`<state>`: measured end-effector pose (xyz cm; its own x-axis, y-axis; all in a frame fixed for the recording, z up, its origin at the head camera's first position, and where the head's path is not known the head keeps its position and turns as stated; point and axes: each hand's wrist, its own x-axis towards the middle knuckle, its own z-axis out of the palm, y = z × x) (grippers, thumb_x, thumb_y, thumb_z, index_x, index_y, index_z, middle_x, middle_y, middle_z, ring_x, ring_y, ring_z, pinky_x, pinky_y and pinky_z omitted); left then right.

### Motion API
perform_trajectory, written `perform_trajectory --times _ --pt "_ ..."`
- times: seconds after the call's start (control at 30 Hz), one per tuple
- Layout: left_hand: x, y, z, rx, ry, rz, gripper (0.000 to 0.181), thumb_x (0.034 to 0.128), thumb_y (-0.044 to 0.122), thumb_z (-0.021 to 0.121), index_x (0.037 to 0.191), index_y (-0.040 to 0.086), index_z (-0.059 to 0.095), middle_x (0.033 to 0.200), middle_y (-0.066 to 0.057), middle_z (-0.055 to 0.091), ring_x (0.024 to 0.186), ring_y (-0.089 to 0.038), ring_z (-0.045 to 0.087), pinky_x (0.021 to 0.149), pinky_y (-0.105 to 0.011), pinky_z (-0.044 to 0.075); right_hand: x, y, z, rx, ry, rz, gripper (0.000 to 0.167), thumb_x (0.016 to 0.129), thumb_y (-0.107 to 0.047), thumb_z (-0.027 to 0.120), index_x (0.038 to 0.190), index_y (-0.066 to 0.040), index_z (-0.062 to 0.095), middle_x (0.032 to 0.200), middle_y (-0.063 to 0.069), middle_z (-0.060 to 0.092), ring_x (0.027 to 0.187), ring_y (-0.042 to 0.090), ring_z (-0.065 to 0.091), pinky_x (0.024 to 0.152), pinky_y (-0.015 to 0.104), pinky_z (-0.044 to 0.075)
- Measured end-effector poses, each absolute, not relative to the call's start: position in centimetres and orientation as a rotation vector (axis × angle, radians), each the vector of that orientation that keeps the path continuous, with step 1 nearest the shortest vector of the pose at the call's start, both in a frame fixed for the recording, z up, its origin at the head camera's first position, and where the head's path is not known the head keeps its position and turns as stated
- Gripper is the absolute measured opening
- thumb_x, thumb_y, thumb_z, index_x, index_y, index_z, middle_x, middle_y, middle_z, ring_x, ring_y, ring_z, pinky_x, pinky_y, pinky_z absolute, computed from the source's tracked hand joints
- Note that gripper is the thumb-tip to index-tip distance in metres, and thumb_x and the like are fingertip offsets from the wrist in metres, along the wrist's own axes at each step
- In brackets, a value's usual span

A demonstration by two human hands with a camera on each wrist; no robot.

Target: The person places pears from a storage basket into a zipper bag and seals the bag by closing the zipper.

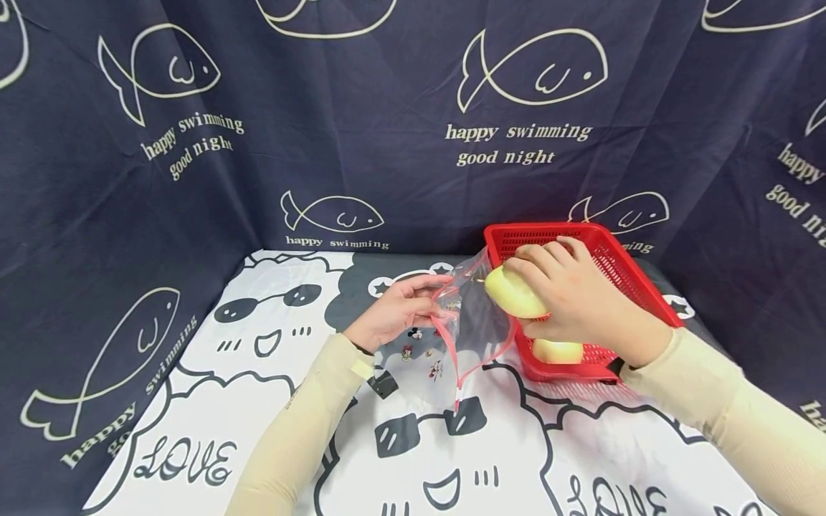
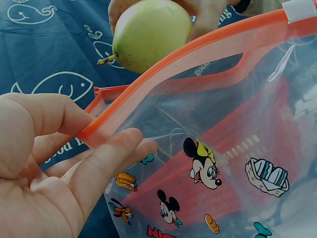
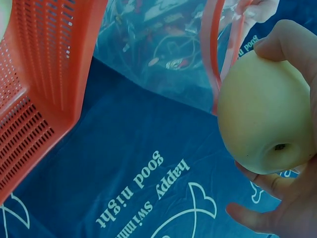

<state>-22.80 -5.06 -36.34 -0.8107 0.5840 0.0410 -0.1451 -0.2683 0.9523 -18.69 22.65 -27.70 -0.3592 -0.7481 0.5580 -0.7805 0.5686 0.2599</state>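
A clear zip bag [image 1: 413, 365] with a pink-red rim and cartoon prints hangs by its rim from my left hand [image 1: 395, 312], whose thumb and fingers pinch one side. Its mouth gapes to the right in the head view. My right hand [image 1: 574, 297] grips a yellow-green pear [image 1: 514, 292] beside that mouth, above the near left wall of a red basket [image 1: 538, 226]. The pear's stem points toward the bag in the left wrist view, and its blossom end shows in the right wrist view. Another pear [image 1: 560, 352] lies in the basket, partly hidden by the basket wall.
A white slider [image 2: 301, 11] sits on the bag's rim. The printed cloth [image 1: 213, 401] covers the table, and dark blue fish-patterned curtains [image 1: 361, 115] stand behind and at both sides. The basket is close to the back curtain.
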Motion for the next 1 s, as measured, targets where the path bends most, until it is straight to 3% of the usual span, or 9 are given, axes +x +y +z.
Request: perform_trajectory --times 0.2,0.43,0.57,1.0 --pt "-22.8 -5.0 -36.3 0.528 1.535 2.117 0.056 0.0893 -0.016 0.054 0.144 -0.005 0.046 0.107 -0.016 0.070 0.087 -0.020 0.074 0.080 -0.037 0.058 -18.4 22.1 -28.0 1.246 -2.157 0.047 0.076 0.050 -0.026 0.083 0.118 -0.003 0.058 0.110 0.015 0.058 0.093 0.035 0.053 0.083 0.058 0.039" --pt "-23.0 -5.0 -36.4 0.549 1.535 2.112 0.056 0.0904 -0.014 0.052 0.145 -0.004 0.045 0.133 -0.020 0.060 0.089 -0.021 0.073 0.084 -0.039 0.057 -18.3 21.5 -28.7 1.272 -2.150 0.020 0.077 0.051 -0.029 0.085 0.119 -0.004 0.058 0.110 0.015 0.058 0.093 0.035 0.054 0.082 0.057 0.040" --pt "-23.1 -5.0 -36.4 0.559 1.544 2.104 0.056 0.0905 -0.014 0.051 0.145 -0.004 0.044 0.139 -0.023 0.055 0.090 -0.021 0.073 0.084 -0.040 0.057 -18.3 21.2 -29.0 1.268 -2.184 0.000 0.078 0.052 -0.030 0.086 0.120 -0.006 0.058 0.112 0.014 0.058 0.095 0.035 0.055 0.083 0.058 0.041" --pt "-22.9 -4.8 -36.3 0.562 1.550 2.094 0.055 0.0922 -0.013 0.048 0.147 -0.004 0.043 0.142 -0.023 0.052 0.089 -0.019 0.073 0.082 -0.035 0.057 -17.9 20.9 -29.4 1.257 -2.290 -0.040 0.084 0.052 -0.039 0.092 0.123 -0.009 0.059 0.113 0.011 0.057 0.098 0.034 0.054 0.085 0.057 0.040"
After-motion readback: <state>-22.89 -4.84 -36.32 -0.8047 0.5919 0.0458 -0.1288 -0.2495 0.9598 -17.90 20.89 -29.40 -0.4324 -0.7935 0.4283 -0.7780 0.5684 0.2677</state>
